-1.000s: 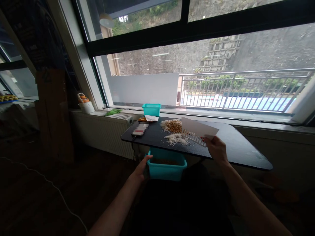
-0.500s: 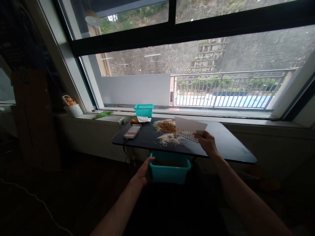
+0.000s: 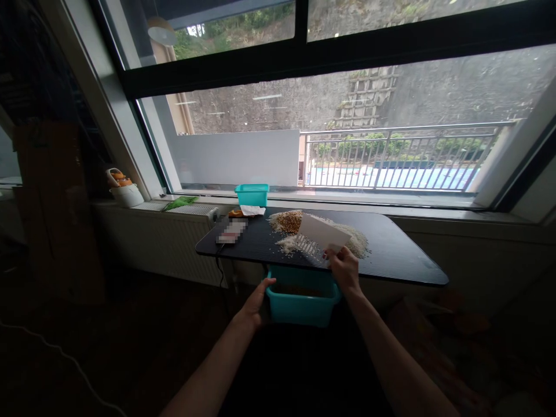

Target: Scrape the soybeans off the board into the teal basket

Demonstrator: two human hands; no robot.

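Hands (image 3: 347,272) on tub (image 3: 302,311), card (image 3: 324,233) lengthwise down rightward

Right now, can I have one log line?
left hand: gripping lower blue tub | right hand: holding white card over table | table: yellow grains, white grains

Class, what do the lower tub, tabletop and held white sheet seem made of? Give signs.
Lower tub: probably smooth plastic; even turquoise colour, rounded corners.
Tabletop: perhaps black laminate, satin finish; daylight leaves a soft sheen.
Held white sheet: matte card or plastic; flat, without glare; cannot tell which.
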